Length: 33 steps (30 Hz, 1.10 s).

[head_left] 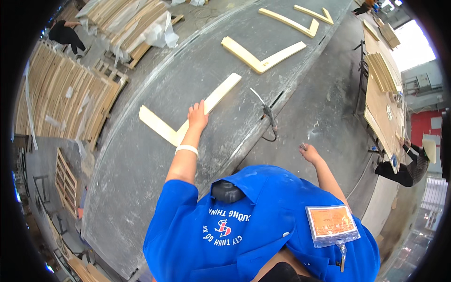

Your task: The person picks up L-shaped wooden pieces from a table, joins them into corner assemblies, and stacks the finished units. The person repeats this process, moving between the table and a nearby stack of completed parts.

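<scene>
A pale L-shaped wooden piece (159,126) lies on the dark grey tabletop in front of me. My left hand (197,117) is on its longer arm, fingers curled around the edge. Out to the right, away from the table, my right hand (308,153) is closed around something small and greyish, too small to name. An air blow gun (268,113) with a thin pale nozzle rests at the table's near edge, its dark hose hanging down. Beyond my left hand lies another L-shaped wooden piece (260,63), which has a mark or hole near its corner.
More L-shaped pieces (300,27) lie farther along the grey table (127,188). Stacked boards (56,94) and a pallet (66,183) stand left. To the right, a person (413,162) stands at a long wooden bench (380,117). Another person (66,35) is far left.
</scene>
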### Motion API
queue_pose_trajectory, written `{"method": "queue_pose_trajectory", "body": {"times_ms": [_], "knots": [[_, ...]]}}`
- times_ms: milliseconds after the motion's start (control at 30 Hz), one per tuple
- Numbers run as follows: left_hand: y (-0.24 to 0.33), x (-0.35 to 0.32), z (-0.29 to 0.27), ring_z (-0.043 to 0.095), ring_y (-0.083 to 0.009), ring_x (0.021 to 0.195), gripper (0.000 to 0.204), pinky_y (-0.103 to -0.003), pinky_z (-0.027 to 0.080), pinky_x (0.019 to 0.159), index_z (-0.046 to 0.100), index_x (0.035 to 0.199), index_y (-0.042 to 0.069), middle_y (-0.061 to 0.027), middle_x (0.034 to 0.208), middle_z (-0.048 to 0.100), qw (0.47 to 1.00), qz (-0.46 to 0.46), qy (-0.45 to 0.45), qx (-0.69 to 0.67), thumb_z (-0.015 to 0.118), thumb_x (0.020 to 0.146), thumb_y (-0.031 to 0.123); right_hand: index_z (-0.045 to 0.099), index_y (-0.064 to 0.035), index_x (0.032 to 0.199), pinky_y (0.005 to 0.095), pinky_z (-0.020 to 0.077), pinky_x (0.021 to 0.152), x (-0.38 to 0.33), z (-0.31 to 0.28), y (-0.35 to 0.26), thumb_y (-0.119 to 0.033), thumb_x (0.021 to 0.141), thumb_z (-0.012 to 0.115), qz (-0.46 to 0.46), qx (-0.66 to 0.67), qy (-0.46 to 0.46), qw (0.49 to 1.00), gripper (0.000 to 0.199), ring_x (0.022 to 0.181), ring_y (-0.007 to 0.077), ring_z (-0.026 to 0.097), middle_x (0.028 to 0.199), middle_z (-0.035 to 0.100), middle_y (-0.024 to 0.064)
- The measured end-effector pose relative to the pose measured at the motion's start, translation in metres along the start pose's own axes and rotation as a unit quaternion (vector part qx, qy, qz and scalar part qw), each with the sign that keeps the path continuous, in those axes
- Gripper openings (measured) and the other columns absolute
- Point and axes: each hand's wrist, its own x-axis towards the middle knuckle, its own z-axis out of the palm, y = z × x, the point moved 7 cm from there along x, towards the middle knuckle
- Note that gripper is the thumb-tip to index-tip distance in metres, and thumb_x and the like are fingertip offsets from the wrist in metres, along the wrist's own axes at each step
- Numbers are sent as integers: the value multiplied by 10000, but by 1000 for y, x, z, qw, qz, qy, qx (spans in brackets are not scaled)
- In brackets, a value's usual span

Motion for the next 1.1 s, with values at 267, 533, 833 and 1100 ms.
{"method": "queue_pose_trajectory", "body": {"times_ms": [267,533,833,1100], "knots": [[27,10,-158,478,-284,1168,725,-371,378,998,301,1423,12,-154,1238,493,883,89,292,-356,679,807,76,607,-68,1081,266,445,491,54,-70,-31,-153,897,567,33,194,-17,980,207,588,110,505,696,541,7],[4,-20,-76,479,-269,1178,449,-528,390,1013,430,1289,65,-106,1263,501,572,-142,182,-787,628,899,168,582,-73,1037,261,437,443,183,-144,-62,-161,904,576,28,413,-5,910,160,478,78,445,640,495,-13],[26,-67,65,466,-355,1222,489,-565,341,1052,449,1267,39,-167,1293,493,307,-357,362,-804,487,955,415,618,-46,939,346,502,566,378,-198,-124,-221,827,679,-64,308,-51,948,216,627,205,579,710,568,63],[46,-110,73,612,-302,974,449,-423,512,820,605,1084,23,-183,1123,594,610,-589,65,-526,652,855,406,506,-53,1251,383,487,894,361,-164,-279,-324,628,842,-436,-237,50,867,758,1122,289,544,1294,457,151]]}}
